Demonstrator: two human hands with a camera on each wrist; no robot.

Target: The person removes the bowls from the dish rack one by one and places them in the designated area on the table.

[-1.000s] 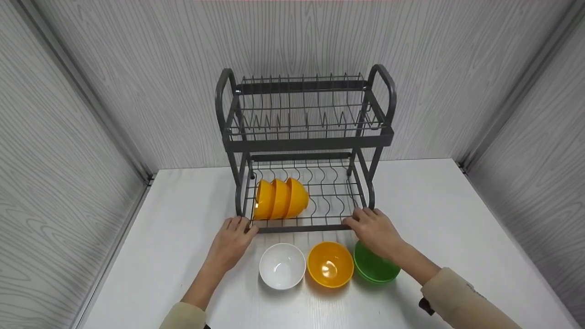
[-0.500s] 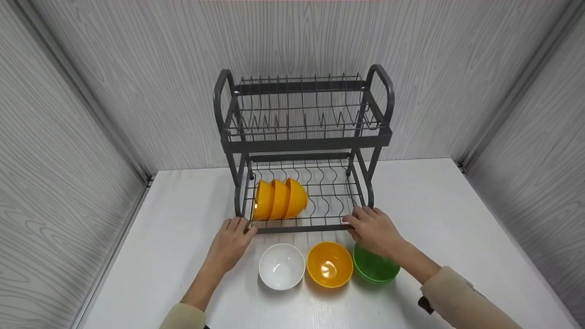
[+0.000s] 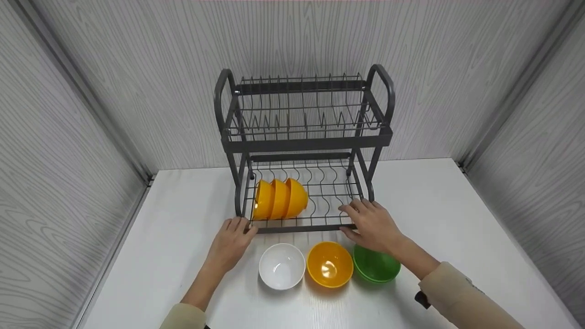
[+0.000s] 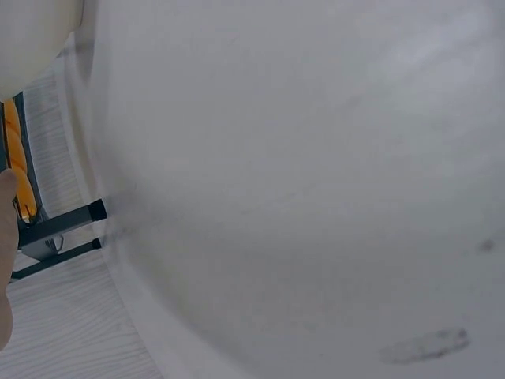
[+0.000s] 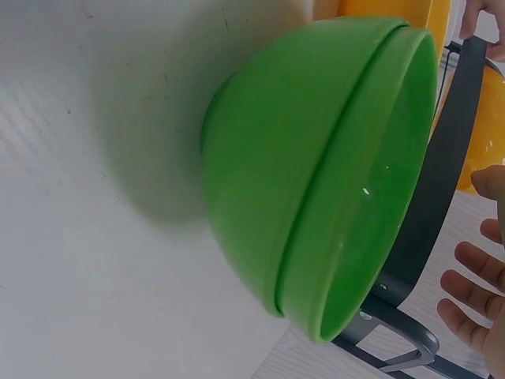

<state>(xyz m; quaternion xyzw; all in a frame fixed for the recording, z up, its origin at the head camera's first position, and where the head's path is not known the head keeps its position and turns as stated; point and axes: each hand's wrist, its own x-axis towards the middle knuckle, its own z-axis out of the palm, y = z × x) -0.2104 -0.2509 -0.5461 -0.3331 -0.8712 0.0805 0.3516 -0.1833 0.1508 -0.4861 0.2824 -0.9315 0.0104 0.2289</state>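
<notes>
Dish rack (image 3: 307, 145), dark grey and two-tiered, is standing on the white table (image 3: 155, 256) in front of me, and the step in hand seems to be steadying or squaring it. The fingers of my left hand (image 3: 230, 241) are curling over the left end of the lower front rail (image 3: 299, 229), gripping it at the corner. The fingers of my right hand (image 3: 375, 227) are spreading loosely by the right end of that rail, holding nothing; whether the thumb is touching the metal I cannot tell.

Three nested orange bowls (image 3: 278, 201) are lying on edge at the left of the lower tier (image 3: 327, 195), their open sides facing left. Before the rack, a white bowl (image 3: 282, 268), a single orange bowl (image 3: 330, 265) and two nested green bowls (image 5: 292, 174) are sitting upright in a row.

To be doing this well, I should be guiding both ends evenly and gently, since a pull from the left corner alone could be skewing the frame, and a jerk could be toppling the leaning bowls. I should also be minding the gap in front: the rail is running close behind the row, and my right wrist is passing near the green rims, so a careless dip could be knocking them.
</notes>
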